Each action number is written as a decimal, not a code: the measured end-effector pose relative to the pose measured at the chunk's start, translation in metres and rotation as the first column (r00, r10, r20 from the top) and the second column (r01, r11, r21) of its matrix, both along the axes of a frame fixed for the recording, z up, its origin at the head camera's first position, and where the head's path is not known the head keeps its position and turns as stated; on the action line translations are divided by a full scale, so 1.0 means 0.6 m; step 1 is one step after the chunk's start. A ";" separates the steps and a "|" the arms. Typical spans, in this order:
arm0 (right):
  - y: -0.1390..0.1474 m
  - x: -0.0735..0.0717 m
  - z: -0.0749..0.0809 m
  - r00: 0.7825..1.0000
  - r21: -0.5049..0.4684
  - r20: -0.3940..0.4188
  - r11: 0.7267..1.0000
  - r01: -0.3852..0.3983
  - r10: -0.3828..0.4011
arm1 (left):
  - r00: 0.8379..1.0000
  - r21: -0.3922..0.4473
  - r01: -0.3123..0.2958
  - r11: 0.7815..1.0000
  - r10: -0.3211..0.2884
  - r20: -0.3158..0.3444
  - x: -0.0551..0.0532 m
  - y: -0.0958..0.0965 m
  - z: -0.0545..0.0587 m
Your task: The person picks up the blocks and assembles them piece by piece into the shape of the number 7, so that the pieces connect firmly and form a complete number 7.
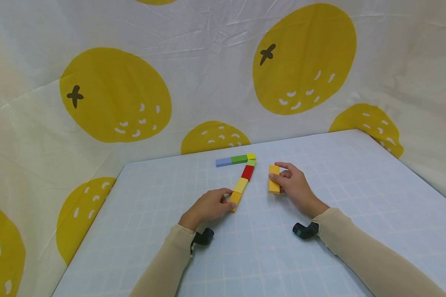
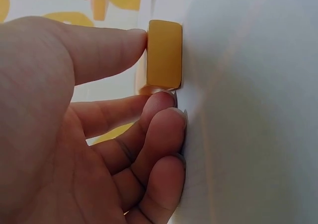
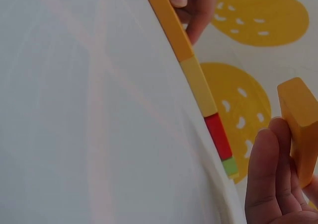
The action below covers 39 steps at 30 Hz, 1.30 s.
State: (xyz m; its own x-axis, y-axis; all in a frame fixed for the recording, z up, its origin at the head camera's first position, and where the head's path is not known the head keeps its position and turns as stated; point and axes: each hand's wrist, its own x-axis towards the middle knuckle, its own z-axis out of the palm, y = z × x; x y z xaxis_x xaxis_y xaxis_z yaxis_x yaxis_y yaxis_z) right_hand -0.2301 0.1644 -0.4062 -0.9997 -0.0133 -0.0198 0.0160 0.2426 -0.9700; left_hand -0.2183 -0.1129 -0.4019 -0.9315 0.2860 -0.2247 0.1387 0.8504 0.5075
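Observation:
A row of coloured blocks lies on the table in the head view, bent at its far end. At the near end, my left hand (image 1: 208,206) pinches an orange block (image 1: 236,199) between thumb and fingers, the block resting on the table. Beyond it, end to end, come a pale yellow block (image 1: 240,185), a red block (image 1: 247,173) and a short light green block (image 1: 251,163). Past the bend are yellow (image 1: 250,156), green (image 1: 239,159) and blue (image 1: 223,162) blocks. To the right of the row, my right hand (image 1: 297,187) holds another orange block (image 3: 303,119), raised off the table.
The table (image 1: 152,247) has a light blue cloth with a pale grid. A white curtain (image 1: 212,82) printed with large yellow fruit hangs along its back and sides. Black wrist cameras sit under both wrists, the right camera (image 1: 305,230) close above the tabletop.

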 end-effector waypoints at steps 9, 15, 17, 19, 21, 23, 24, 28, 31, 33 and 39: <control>0.001 0.001 0.001 1.000 0.001 0.003 1.000 0.002 -0.002 | 1.000 0.017 0.002 1.000 -0.002 0.007 0.003 -0.002 0.006; 0.001 0.002 0.002 1.000 -0.003 0.001 1.000 -0.001 0.001 | 1.000 0.009 -0.014 1.000 0.014 0.012 0.005 -0.001 0.008; 0.001 0.002 0.003 1.000 -0.002 -0.003 1.000 -0.004 0.004 | 1.000 0.007 -0.019 1.000 0.019 0.014 0.005 0.000 0.008; 0.001 0.002 0.004 1.000 -0.004 -0.003 1.000 -0.002 0.002 | 1.000 0.005 -0.025 1.000 0.025 0.016 0.004 0.000 0.009; 0.001 0.001 0.003 1.000 -0.005 -0.004 1.000 -0.004 0.004 | 0.999 0.006 -0.033 0.999 0.033 0.018 0.004 -0.001 0.010; 0.001 0.001 0.003 1.000 -0.006 -0.002 1.000 -0.005 0.005 | 0.999 0.001 -0.041 0.999 0.041 0.019 0.003 -0.001 0.010; 0.001 0.000 0.002 1.000 -0.009 0.001 1.000 -0.003 0.003 | 0.999 0.002 -0.043 0.999 0.043 0.021 0.003 -0.002 0.010; 0.001 0.000 0.002 1.000 -0.011 0.001 1.000 -0.007 0.007 | 0.999 0.004 -0.045 0.999 0.045 0.024 0.002 -0.003 0.009; 0.000 0.000 0.002 1.000 -0.009 0.003 1.000 -0.006 0.006 | 0.999 0.008 -0.046 0.999 0.045 0.026 0.002 -0.003 0.008; 0.000 0.000 0.002 1.000 -0.004 0.004 1.000 -0.006 0.006 | 0.999 0.011 -0.045 0.999 0.045 0.028 0.003 -0.003 0.008; -0.001 0.001 0.000 1.000 0.000 0.009 1.000 -0.002 0.002 | 0.999 0.021 -0.035 0.999 0.034 0.027 0.002 -0.005 0.006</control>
State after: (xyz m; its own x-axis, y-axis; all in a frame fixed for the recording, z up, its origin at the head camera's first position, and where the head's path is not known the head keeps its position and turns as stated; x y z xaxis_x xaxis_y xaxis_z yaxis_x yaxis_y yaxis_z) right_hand -0.2297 0.1639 -0.4064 -0.9995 -0.0157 -0.0285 0.0239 0.2427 -0.9698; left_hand -0.2169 -0.1159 -0.3984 -0.9347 0.2591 -0.2434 0.0960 0.8433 0.5289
